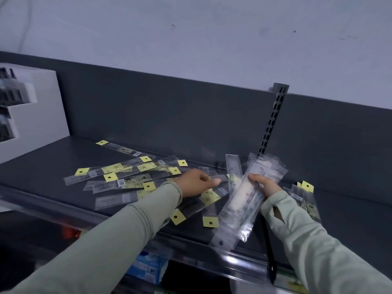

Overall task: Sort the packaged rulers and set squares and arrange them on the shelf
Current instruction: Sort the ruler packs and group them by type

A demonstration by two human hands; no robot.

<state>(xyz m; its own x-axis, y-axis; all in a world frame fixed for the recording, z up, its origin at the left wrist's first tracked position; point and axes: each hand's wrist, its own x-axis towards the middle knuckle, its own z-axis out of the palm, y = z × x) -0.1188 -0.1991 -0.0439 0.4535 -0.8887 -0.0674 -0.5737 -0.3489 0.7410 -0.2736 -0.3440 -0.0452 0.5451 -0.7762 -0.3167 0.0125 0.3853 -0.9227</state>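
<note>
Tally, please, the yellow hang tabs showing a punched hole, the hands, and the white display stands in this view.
Yellow hang tabs showing a hole: 10
Hands: 2, left hand and right hand
White display stand: 1
Total: 13

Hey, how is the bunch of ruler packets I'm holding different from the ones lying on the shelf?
The held bunch is gathered lengthwise in the right grip, up off the shelf; the loose packets lie flat, crossing at many angles. The loose packets show yellow hang tabs; the held bunch looks almost wholly clear. Both are long, narrow, see-through packets.
</note>
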